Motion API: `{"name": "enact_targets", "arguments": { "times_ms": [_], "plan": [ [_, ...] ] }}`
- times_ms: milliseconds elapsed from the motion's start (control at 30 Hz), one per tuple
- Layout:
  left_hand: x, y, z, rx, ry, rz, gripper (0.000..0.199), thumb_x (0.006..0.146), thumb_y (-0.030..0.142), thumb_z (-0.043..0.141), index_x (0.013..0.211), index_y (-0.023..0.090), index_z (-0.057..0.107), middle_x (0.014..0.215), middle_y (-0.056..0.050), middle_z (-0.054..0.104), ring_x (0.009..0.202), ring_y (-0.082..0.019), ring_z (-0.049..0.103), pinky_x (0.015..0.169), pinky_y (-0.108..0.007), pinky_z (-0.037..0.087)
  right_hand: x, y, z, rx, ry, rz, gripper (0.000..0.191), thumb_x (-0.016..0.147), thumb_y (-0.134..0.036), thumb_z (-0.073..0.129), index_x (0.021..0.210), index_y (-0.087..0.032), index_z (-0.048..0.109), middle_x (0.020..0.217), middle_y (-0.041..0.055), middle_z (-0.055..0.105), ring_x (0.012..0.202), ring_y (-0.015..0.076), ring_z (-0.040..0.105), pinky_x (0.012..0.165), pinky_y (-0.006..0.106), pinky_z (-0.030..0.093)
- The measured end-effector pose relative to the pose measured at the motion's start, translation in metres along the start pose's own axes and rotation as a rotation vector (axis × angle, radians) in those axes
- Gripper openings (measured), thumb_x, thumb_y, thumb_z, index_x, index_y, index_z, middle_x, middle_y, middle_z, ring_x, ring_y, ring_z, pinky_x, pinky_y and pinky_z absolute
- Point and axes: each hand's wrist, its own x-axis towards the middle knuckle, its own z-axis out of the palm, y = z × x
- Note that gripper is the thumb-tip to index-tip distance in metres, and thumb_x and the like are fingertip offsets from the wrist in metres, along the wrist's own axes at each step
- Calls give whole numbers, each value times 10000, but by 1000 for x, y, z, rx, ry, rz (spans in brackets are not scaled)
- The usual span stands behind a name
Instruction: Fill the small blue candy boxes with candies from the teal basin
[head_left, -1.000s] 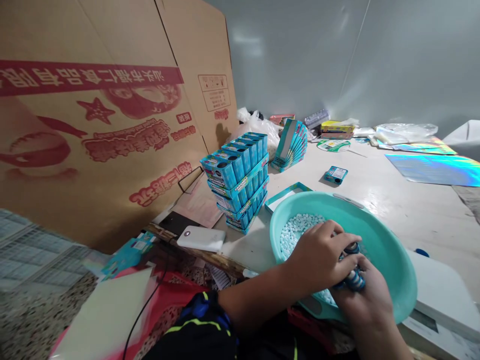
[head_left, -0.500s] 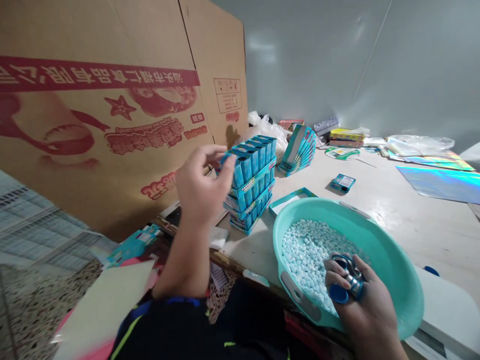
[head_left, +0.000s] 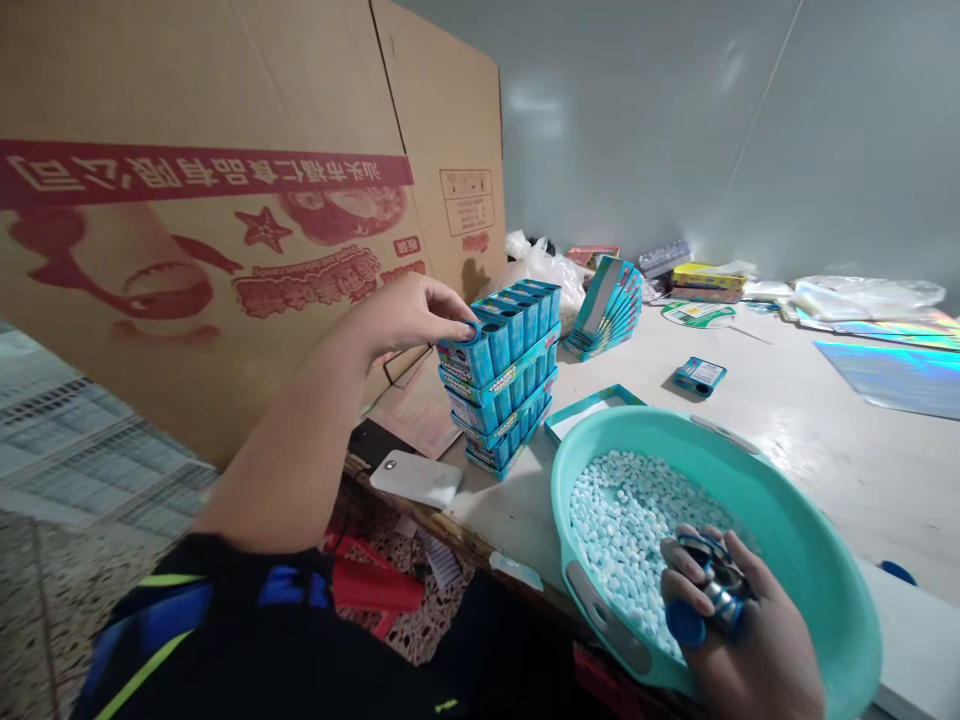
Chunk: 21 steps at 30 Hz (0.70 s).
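Note:
My left hand (head_left: 420, 318) is closed in a pinch on a small blue round cap (head_left: 471, 330), at the top of the nearest box in a stack of blue candy boxes (head_left: 501, 385). Whether the cap sits inside the box opening is hidden by my fingers. The stack has several tiers, with dark round holes in the box tops. My right hand (head_left: 750, 625), palm up over the near right side of a turquoise basin (head_left: 810, 540), is curled around several small round metal-and-blue caps (head_left: 720, 590). Pale blue candies (head_left: 622, 530) lie in the basin.
A large carton (head_left: 315, 100) stands at the left. Behind the stack are a fan of flat blue cartons (head_left: 604, 305) and plastic bags (head_left: 544, 275). One blue box (head_left: 699, 376) lies on the table, a white phone (head_left: 417, 480) at its front edge.
My left hand has moved with the blue cap onto the top of the nearest box. My right hand stays over the basin with its caps. The view has shifted slightly.

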Motion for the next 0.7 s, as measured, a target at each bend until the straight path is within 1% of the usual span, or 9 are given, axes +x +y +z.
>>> {"name": "enact_targets", "arguments": {
  "times_ms": [67,133,233,367,467,533,633,700],
  "plan": [
    [-1,1,-4,36,8,2,297,730,402,797,951,207,834,908,-58,815,892,-218,745,838,-331,592,0,0,-1,6,-9,-9,83,941,-186,561,863,-179,533,735,-43,404,501,87,458,333,164,374],
    [0,2,-8,62,-10,5,288,737,399,782,948,210,834,916,-54,815,890,-217,743,833,-321,582,1,0,-3,11,-23,-21,90,894,-172,614,855,-182,533,736,-45,414,502,84,455,331,161,369],
    [1,2,-13,117,-40,18,290,760,407,748,958,214,836,926,-49,812,885,-215,735,820,-306,560,1,1,-5,6,-38,-36,177,802,-142,697,852,-190,534,747,-45,449,512,84,465,334,164,377],
    [0,7,-14,310,-55,100,283,812,408,673,957,228,835,957,-33,813,902,-208,723,821,-277,509,2,1,-7,-4,-65,-51,259,744,-139,758,883,-202,549,763,-50,488,520,84,474,343,166,380],
    [2,13,-13,460,-93,212,308,852,369,611,1009,232,839,1023,-42,816,934,-208,712,850,-276,478,2,1,-7,16,-46,-38,235,772,-132,733,878,-202,535,749,-56,474,518,90,485,351,175,385],
    [6,16,-13,515,-133,277,336,868,335,578,1057,237,839,1067,-51,815,959,-211,709,865,-279,468,2,1,-5,39,-17,-16,191,812,-128,692,864,-196,522,742,-54,467,510,93,490,346,180,375],
    [11,22,-16,526,-168,319,357,867,305,562,1087,238,836,1107,-57,807,990,-216,702,876,-279,460,2,2,-2,65,7,12,131,880,-133,626,858,-192,511,725,-54,448,493,94,483,343,176,353],
    [13,26,-18,515,-152,319,345,856,304,569,1071,225,828,1093,-62,801,977,-216,690,861,-276,451,2,2,0,70,17,33,112,906,-141,599,866,-194,508,716,-58,434,486,94,477,347,174,348]
  ]
}}
